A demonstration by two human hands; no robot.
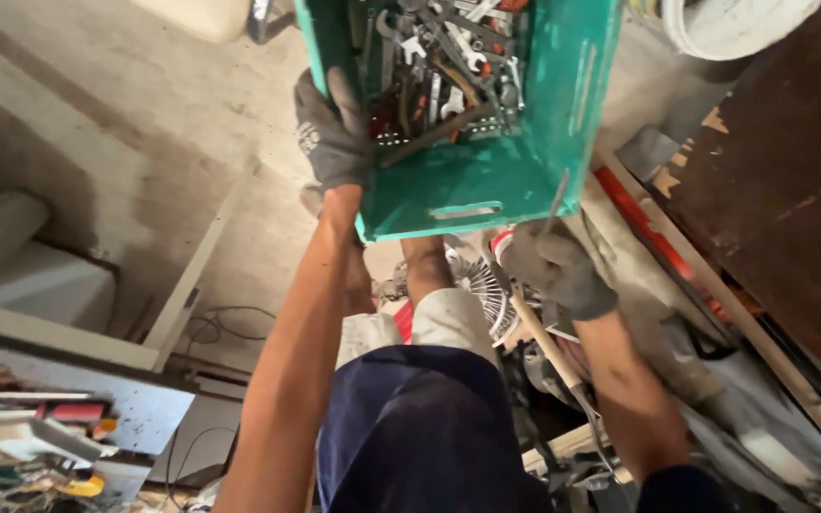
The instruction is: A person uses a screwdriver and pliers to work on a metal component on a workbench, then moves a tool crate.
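A green plastic crate (486,185) is held up in front of me, filled with several wrenches and other metal tools (444,57). My left hand (333,138), in a grey work glove, grips the crate's left wall. My right hand (553,266), also gloved, is closed around a thin metal rod (557,199) and sits under the crate's lower right corner. My legs in white shorts (429,323) show below the crate.
A concrete floor (125,114) lies to the left. A wooden board (781,180) and a red bar (639,218) are on the right. A white bucket (734,24) stands at top right. A cluttered shelf (40,437) is at lower left. A fan grille (482,285) lies below.
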